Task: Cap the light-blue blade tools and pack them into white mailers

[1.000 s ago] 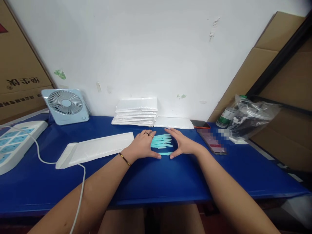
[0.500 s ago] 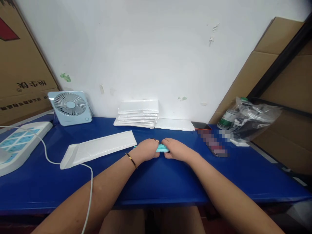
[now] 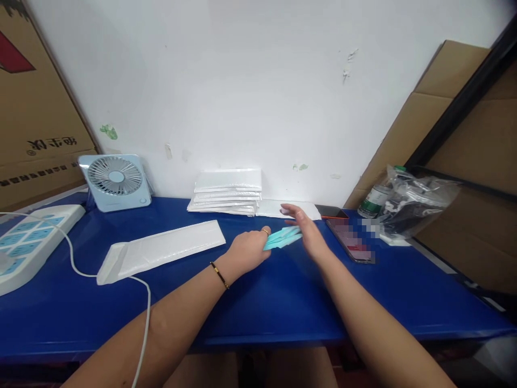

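My left hand [image 3: 251,252], wearing a ring and a dark bracelet, is closed around one end of a thin, folded teal bundle [image 3: 281,237]. The bundle's layers fan out toward the right, paler at the free end; I cannot make out its exact kind. My right hand [image 3: 309,230] is at that free end with its fingers stretched out and apart; whether it touches the bundle is unclear. On the left of my left hand lies a white padded mailer [image 3: 169,248], its flap end toward the left. Behind the hands a stack of white padded mailers [image 3: 226,188] leans near the wall.
A single white mailer [image 3: 270,208] lies beside the stack. Rightward are a phone [image 3: 350,242], a dark flat device [image 3: 333,212], a bottle [image 3: 375,200] and a clear plastic bag [image 3: 420,202]. Leftward stand a blue fan [image 3: 117,180] and a power strip [image 3: 38,242]; a white cable [image 3: 148,307] crosses my left forearm.
My right hand has let go of the teal bundle, opened and moved up and to the right. More of the bundle shows, angled upward to the right. My left hand keeps its hold.
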The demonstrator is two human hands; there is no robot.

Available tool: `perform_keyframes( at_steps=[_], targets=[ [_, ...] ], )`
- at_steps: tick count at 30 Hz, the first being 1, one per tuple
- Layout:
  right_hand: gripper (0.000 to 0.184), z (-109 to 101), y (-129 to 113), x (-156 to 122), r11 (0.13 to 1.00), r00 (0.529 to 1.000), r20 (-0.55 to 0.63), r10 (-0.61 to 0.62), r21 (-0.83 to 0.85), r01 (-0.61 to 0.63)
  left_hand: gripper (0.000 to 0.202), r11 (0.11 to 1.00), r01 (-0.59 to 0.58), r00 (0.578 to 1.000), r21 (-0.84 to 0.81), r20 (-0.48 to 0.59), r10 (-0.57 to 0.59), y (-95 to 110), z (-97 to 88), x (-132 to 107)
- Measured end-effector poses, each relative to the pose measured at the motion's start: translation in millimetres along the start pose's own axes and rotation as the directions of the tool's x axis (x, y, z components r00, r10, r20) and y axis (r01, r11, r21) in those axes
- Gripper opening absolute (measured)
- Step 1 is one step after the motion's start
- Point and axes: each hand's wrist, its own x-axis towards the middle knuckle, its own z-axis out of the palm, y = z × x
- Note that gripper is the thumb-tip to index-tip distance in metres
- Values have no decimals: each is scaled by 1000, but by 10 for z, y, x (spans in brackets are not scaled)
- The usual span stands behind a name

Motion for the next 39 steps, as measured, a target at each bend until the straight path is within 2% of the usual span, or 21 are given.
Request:
perform_keyframes(
  at_steps=[2, 4, 6, 8, 11, 13, 15, 17, 19, 21, 24, 27, 32, 35, 37, 39],
  targets=[
    [53, 106, -7, 6, 993, 998, 2, 69, 93, -69, 23, 999, -11, 1000, -47, -4, 11, 20, 0, -10],
    [52, 151, -38, -4, 990, 991, 93, 98, 92, -107, 24, 998, 6, 1000, -70, 3, -6, 30, -8, -20],
    [50, 130, -74, -26, 996, 988, 130, 87, 8, -89, 29, 996, 53, 999, -72, 3, -53, 35, -24, -26],
    [54, 100, -95, -49, 996, 996, 76, 50, -72, -44, 38, 993, 102, 994, -60, -25, -103, 46, -44, -28],
    [57, 132, -89, -72, 999, 1000, 12, 29, -41, -28, 50, 992, 117, 991, -53, -54, -120, 86, -71, -37],
    [54, 180, -92, -84, 1000, 999, 45, 26, -14, -25, 52, 992, 108, 993, -57, -46, -111, 112, -85, -47],
    [55, 202, -122, -99, 991, 997, 71, -20, -130, 29, 55, 994, 103, 993, -49, -49, -105, 118, -93, -55],
    [67, 203, -175, -119, 917, 989, 115, -94, -376, 131, 63, 994, 111, 992, -20, -62, -112, 107, -90, -58],
    [75, 218, -230, -138, 772, 974, 206, -96, -602, 203, 69, 993, 117, 992, -6, -48, -117, 95, -70, -59],
    [62, 265, -270, -146, 643, 965, 260, 20, -743, 186, 68, 993, 111, 994, -29, -17, -111, 94, -41, -61],
    [33, 346, -291, -140, 511, 949, 243, 199, -852, 111, 67, 993, 92, 995, -73, -21, -94, 109, -20, -74],
    [21, 352, -272, -121, 481, 938, 268, 221, -866, 134, 57, 994, 79, 997, -72, -19, -81, 96, -54, -95],
    [9, 222, -184, -76, 492, 946, 230, 228, -866, 92, 20, 987, 155, 986, 35, 55, -157, -61, -141, -123],
    [10, 182, -182, -69, 479, 953, 204, 223, -875, 75, 16, 981, 178, 984, 83, 5, -179, -136, -152, -120],
    [12, 212, -227, -83, 426, 969, 187, 158, -899, 104, 17, 976, 179, 984, 121, -43, -175, -128, -141, -111],
    [15, 290, -290, -107, 367, 982, 185, 41, -917, 157, 18, 974, 172, 984, 151, -67, -163, -73, -124, -102]
  ],
)
